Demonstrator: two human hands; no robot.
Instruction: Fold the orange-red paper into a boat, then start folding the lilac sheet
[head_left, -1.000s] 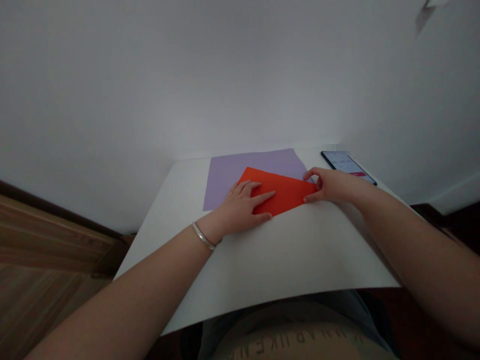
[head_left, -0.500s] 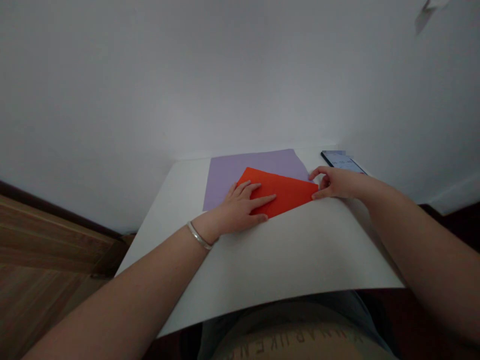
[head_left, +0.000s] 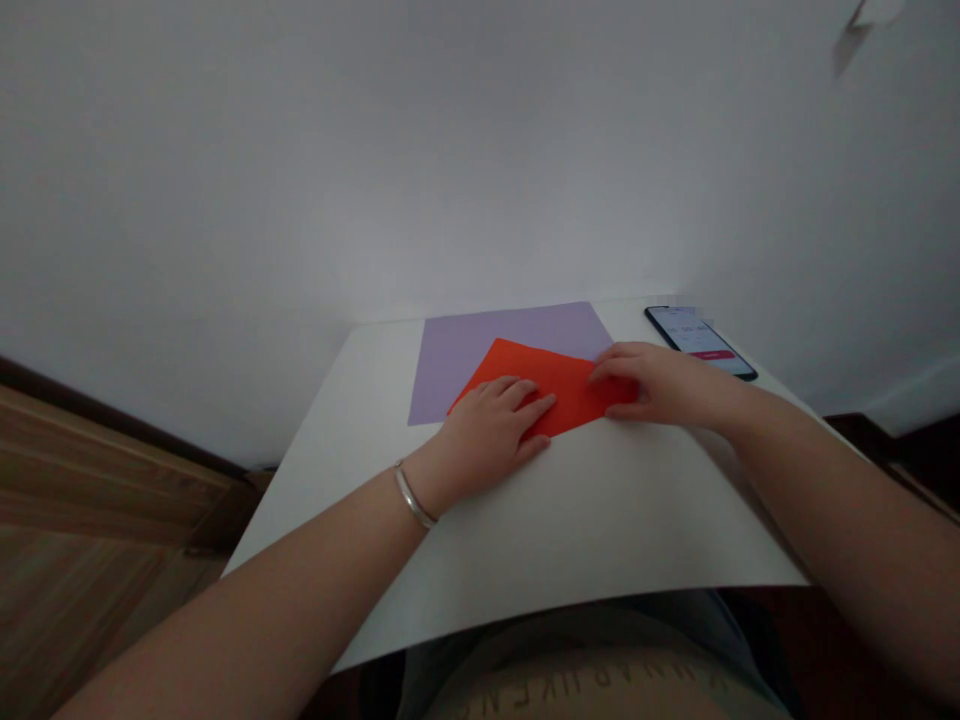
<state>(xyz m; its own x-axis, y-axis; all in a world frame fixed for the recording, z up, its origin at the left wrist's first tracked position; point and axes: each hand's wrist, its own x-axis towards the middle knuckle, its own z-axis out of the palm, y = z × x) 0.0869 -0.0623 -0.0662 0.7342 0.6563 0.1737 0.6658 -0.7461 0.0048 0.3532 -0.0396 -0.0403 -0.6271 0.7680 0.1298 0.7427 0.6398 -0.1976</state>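
The left hand (head_left: 491,425) lies open and flat, palm down, with its fingers spread across the near left part of the orange paper (head_left: 559,385). It presses on the paper and grips nothing. The right hand (head_left: 660,385) is loosely curved over the paper's right corner, fingers on top and thumb at the near edge. The hand hides that corner, so it cannot be told whether the thumb goes under the sheet.

The white table (head_left: 525,530) fills the middle of the view, and its near edge is cut off by the person's body. On its far side lies the purple sheet (head_left: 465,345), flat, its near right part covered by the orange paper. The orange paper rests tilted, partly on the purple sheet and partly on the bare table, between the two hands and under both. Its fold lines are too dim to make out.

A phone (head_left: 701,340) lies at the far right, just beyond the right hand, its screen lit but unreadable. A silver bracelet (head_left: 415,497) circles the left wrist.
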